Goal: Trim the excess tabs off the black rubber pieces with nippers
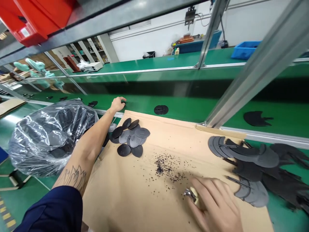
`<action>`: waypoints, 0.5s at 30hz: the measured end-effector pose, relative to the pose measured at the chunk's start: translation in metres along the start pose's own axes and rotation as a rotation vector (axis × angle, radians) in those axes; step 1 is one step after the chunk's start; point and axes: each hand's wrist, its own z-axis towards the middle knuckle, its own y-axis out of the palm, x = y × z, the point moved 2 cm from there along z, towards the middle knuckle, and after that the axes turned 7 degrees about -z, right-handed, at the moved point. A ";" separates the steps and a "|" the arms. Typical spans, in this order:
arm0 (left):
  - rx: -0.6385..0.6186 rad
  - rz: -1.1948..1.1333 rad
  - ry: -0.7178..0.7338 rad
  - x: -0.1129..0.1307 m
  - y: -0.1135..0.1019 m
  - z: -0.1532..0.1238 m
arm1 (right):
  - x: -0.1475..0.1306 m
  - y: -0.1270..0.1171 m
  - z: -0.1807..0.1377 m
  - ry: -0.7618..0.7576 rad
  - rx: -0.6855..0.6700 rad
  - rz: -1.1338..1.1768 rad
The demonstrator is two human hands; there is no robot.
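Observation:
My left hand (117, 104) reaches far out over the green conveyor belt (188, 111), fingers curled around a small black disc at the belt's near edge. My right hand (214, 203) rests low on the brown cardboard sheet (149, 190), closed on a small metal cutter with a pale handle (192, 194). Several round black plastic discs (131, 138) lie heaped on the cardboard near my left forearm. Black trimmings (169, 169) are scattered in the middle of the sheet.
A clear plastic bag of black parts (48, 132) sits at the left. A pile of flat black sprue pieces (256, 167) lies at the right. Single black parts (161, 110) (256, 118) ride on the belt. A slanted metal post (253, 64) rises at right; red bins (36, 16) hang overhead.

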 end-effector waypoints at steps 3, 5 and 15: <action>-0.083 -0.033 0.168 0.050 0.006 -0.010 | -0.007 -0.002 -0.001 0.014 -0.030 0.020; -0.157 -0.065 0.307 0.091 0.011 -0.025 | -0.012 -0.002 -0.002 0.030 -0.066 0.030; -0.823 -0.279 1.195 0.304 0.031 -0.197 | -0.029 -0.005 -0.006 -0.052 -0.366 -0.021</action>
